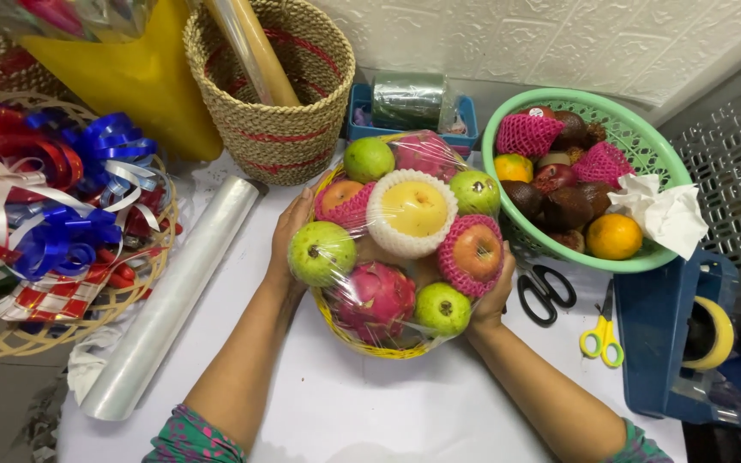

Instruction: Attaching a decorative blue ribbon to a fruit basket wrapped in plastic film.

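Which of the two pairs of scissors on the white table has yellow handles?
The small pair lying beside the blue tape dispenser; the larger pair, nearer the right hand, has black handles.

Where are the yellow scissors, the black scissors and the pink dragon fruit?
yellow scissors (602, 339), head view, on a yellow handle loop.
black scissors (545, 294), head view, on the handles.
pink dragon fruit (376, 300), head view, mid-fruit under wrap.

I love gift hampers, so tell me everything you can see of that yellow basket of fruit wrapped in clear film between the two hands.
The round yellow woven basket of fruit sits on the white table, covered in shiny clear film. It holds green apples, red apples and a yellow pear in foam net sleeves, and two pink dragon fruits. The left hand presses its left side and the right hand its right, both over the film. Only its front rim shows beneath the fruit.
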